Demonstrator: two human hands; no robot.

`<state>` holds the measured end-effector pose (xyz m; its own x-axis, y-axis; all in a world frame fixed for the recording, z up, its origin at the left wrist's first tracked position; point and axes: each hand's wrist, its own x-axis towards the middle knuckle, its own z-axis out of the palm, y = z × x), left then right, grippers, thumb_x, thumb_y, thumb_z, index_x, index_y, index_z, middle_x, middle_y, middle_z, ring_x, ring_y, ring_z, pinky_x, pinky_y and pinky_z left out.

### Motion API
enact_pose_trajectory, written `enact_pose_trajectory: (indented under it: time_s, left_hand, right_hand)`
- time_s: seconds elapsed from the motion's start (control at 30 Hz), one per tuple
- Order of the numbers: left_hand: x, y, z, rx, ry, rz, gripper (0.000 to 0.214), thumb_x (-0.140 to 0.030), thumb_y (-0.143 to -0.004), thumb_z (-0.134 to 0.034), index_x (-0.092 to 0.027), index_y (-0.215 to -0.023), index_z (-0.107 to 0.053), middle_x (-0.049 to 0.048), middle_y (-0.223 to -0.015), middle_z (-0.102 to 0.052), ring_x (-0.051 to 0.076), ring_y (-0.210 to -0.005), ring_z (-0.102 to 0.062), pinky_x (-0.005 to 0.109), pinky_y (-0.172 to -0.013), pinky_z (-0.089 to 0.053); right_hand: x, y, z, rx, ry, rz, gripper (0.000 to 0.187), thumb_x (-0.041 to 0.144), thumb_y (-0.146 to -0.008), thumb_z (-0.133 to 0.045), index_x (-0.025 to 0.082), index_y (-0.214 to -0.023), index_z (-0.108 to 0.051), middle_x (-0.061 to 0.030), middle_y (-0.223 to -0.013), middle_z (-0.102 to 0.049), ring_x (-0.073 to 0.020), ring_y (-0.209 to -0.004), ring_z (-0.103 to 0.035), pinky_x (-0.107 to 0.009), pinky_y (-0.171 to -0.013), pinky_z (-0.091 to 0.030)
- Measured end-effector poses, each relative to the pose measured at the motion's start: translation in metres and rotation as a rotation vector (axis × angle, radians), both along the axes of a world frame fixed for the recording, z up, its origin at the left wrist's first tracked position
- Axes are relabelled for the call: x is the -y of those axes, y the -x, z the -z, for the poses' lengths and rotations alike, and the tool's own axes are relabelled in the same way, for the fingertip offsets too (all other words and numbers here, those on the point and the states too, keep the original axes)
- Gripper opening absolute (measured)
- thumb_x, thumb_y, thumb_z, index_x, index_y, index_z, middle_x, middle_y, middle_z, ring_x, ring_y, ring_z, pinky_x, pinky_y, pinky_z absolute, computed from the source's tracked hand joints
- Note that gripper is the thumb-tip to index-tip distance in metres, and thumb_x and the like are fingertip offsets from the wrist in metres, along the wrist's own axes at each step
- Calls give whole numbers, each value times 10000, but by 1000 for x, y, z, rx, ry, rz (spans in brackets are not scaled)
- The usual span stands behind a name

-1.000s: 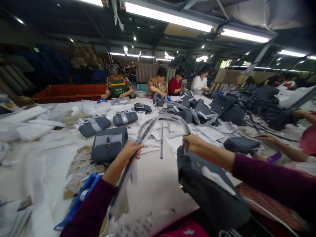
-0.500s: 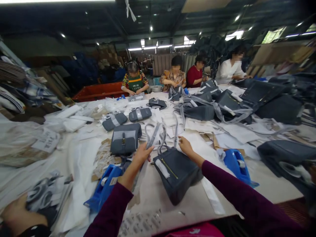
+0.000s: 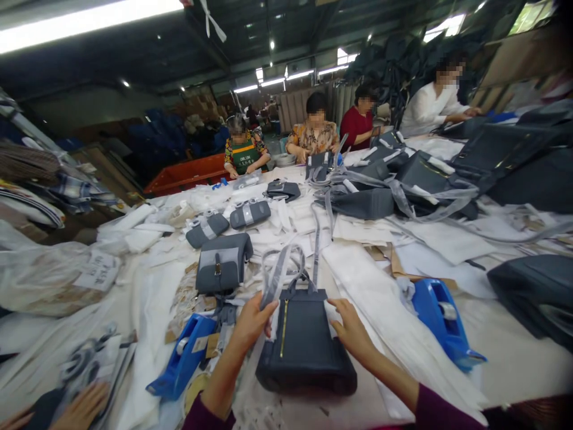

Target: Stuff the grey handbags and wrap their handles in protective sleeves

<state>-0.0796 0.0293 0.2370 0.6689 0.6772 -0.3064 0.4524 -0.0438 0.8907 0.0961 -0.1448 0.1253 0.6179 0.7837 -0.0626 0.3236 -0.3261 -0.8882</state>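
Observation:
A dark grey backpack with a gold zipper lies in front of me, its top pointing away. At its upper left edge, my left hand is closed around a grey strap covered in clear plastic. On the opposite edge, my right hand has its fingers on a piece of white wrapping beside the bag, the thumb and index finger around it. Another plastic-covered strap stretches away behind the bag's top. What lies under my left palm is hidden.
Blue tape dispensers stand at left and right. A grey flap bag sits beyond my left hand. White sheets cover much of the table. Another person's hand works at lower left; several people sit across the table.
The backpack has turned from a slant to nearly straight and come slightly nearer. My right hand has moved down from beside the far strap to the bag's right edge. My left hand has lowered slightly.

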Motion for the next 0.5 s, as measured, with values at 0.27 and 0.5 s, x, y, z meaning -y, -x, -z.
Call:
enact_pose_trajectory:
  time_s: [0.27,0.5]
  left_hand:
    - [0,-9,-24,-357,-511,141,259,-383,-811,-553,-198,-982,-611,23,-643,-645,196,-602,-628,244,-559,-427]
    - [0,-15,-37,-806,-1079,133,366,-147,-896,-322,-260,-1157,-552,85,-936,-653,208,-760,-653,284,-650,-418]
  right_hand:
    - [-65,-45,-73,-411,-395,104,287,280,-707,-533,175,-952,-642,-58,-888,-662,-176,-746,-620,-338,-732,-495]
    - [-135,-30,-124,-407,-212,-216,241,365,-764,-598,159,-674,-686,-57,-697,-671,-152,-606,-575,-260,-558,-425]
